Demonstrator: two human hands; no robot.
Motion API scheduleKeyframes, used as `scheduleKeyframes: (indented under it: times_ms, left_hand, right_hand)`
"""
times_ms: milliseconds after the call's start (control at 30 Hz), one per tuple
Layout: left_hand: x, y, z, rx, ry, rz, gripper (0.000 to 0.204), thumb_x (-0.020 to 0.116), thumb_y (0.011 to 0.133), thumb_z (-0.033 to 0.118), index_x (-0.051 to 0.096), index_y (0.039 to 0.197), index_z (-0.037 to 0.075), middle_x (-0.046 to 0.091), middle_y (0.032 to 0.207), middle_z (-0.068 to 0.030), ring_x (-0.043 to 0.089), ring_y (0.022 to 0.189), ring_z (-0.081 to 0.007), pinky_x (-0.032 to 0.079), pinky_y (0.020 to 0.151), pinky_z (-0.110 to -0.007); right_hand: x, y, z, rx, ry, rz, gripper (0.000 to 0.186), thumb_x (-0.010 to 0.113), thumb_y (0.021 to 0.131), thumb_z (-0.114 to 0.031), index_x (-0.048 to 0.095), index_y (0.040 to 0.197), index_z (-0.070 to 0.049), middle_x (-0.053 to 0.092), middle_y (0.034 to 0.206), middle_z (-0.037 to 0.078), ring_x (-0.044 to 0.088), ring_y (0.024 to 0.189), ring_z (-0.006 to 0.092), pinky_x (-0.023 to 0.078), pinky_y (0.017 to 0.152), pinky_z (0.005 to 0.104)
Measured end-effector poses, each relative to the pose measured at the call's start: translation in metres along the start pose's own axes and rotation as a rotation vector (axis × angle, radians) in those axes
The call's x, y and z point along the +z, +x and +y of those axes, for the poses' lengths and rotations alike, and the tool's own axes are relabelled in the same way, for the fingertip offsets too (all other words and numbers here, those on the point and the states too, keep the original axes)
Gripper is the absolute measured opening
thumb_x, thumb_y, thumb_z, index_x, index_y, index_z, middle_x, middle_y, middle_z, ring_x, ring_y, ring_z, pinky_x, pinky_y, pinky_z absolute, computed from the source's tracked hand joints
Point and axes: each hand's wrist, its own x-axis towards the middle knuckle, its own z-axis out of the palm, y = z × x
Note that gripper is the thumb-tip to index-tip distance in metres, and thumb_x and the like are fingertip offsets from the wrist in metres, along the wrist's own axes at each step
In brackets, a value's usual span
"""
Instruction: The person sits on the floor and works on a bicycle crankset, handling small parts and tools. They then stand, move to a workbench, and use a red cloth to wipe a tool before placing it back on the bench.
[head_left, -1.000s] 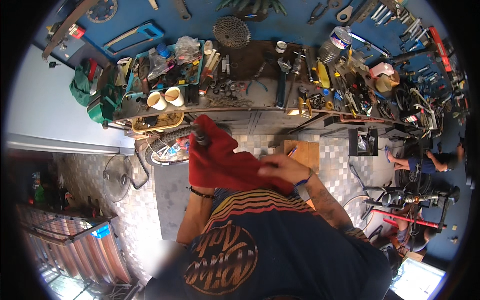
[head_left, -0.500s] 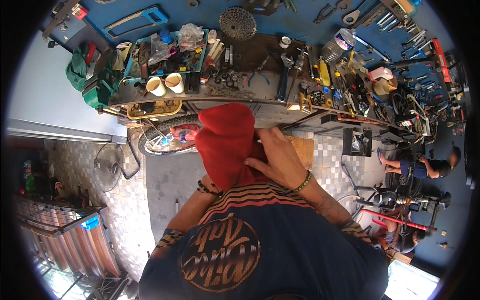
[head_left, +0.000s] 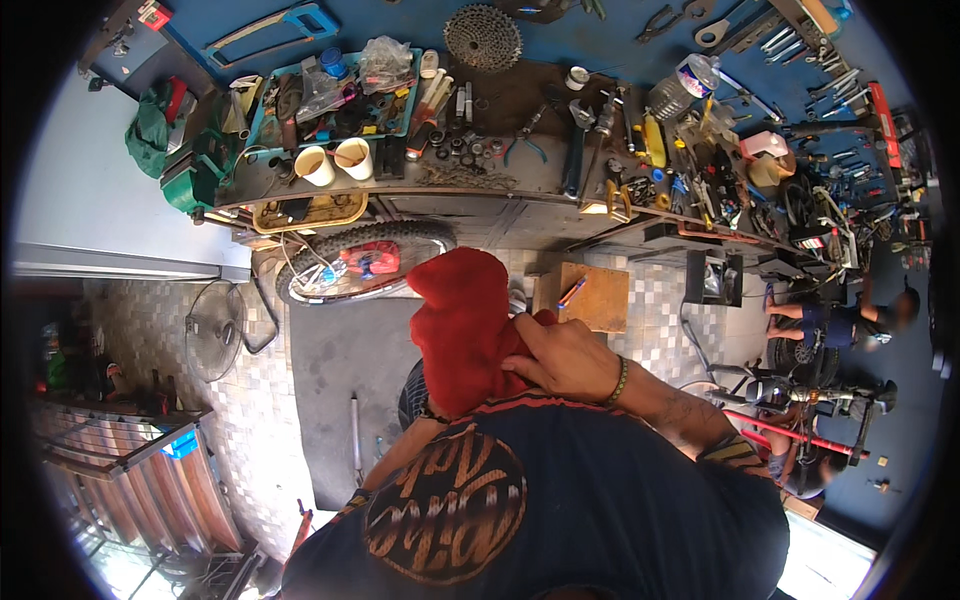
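Observation:
My right hand (head_left: 560,355) pinches a bunched red cloth (head_left: 458,325) in front of my body, its thumb and fingers curled into the fabric. The cloth covers my left hand, so its fingers are hidden; only that wrist and forearm (head_left: 405,450) show below it. A small piece of silver metal (head_left: 517,300) shows just behind the cloth's right edge, too covered to make out. Below the cloth is my dark shirt (head_left: 630,500) with orange stripes.
Ahead stands a cluttered workbench (head_left: 475,188) with tools and cups. Beneath lie a bicycle wheel (head_left: 310,262), a wooden box (head_left: 600,305) and a grey mat (head_left: 335,370). A standing fan (head_left: 215,330) is at left; people (head_left: 835,325) and bicycles (head_left: 810,385) are at right.
The dark metal part that stuck out of the cloth a second ago became covered. Cloth and right hand have since shifted lower, and more of the wheel and box is visible.

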Motion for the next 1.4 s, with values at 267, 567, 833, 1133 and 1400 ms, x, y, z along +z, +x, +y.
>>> scheduleKeyframes:
  times_ms: [267,567,833,1133,1400]
  left_hand:
    - [-0.01,-0.001,-0.009,-0.041,-0.102,0.027,0.056,0.07,0.094,0.015,0.052,0.145,0.004,0.06,0.139,-0.0138,0.057,0.128,-0.0298,0.045,0.108,-0.039]
    - [-0.033,0.021,-0.032,-0.047,-0.14,0.001,0.056,0.068,0.095,0.015,0.051,0.147,0.004,0.057,0.143,-0.0129,0.055,0.132,-0.0288,0.043,0.111,-0.038]
    - [-0.011,0.055,-0.056,0.042,-0.024,-0.03,0.056,0.067,0.097,0.015,0.049,0.148,0.004,0.055,0.147,-0.0121,0.052,0.136,-0.0279,0.041,0.114,-0.037]
    - [0.001,0.118,-0.058,0.268,0.403,-0.132,0.056,0.065,0.098,0.014,0.048,0.15,0.003,0.052,0.151,-0.0113,0.049,0.14,-0.0269,0.039,0.117,-0.037]
    - [0.037,0.171,-0.061,-0.2,-1.187,0.053,0.061,0.057,0.104,0.03,0.036,0.157,0.006,0.047,0.156,-0.0148,0.045,0.143,-0.0316,0.037,0.122,-0.045]
  right_hand:
    - [0.001,0.008,-0.004,0.026,0.077,0.021,0.048,0.065,0.099,-0.042,0.052,0.11,0.003,0.061,0.063,0.025,0.064,0.063,0.0474,0.051,0.056,0.0539]
    - [-0.007,-0.006,0.036,-0.048,0.278,-0.008,0.058,0.06,0.101,-0.047,0.048,0.127,0.003,0.065,0.078,0.028,0.065,0.079,0.0494,0.049,0.07,0.0552]
    - [0.047,-0.007,0.051,0.093,0.674,0.419,0.052,0.06,0.103,-0.041,0.047,0.13,0.001,0.066,0.099,0.03,0.066,0.097,0.0478,0.051,0.081,0.05]
    - [0.01,-0.007,0.082,0.466,0.312,0.546,0.047,0.067,0.098,-0.042,0.056,0.119,-0.002,0.067,0.087,0.03,0.065,0.083,0.0521,0.051,0.084,0.053]
    - [-0.001,0.018,0.16,0.147,0.882,0.527,0.058,0.064,0.1,-0.042,0.042,0.135,0.0,0.066,0.105,0.032,0.064,0.105,0.0495,0.051,0.091,0.051]
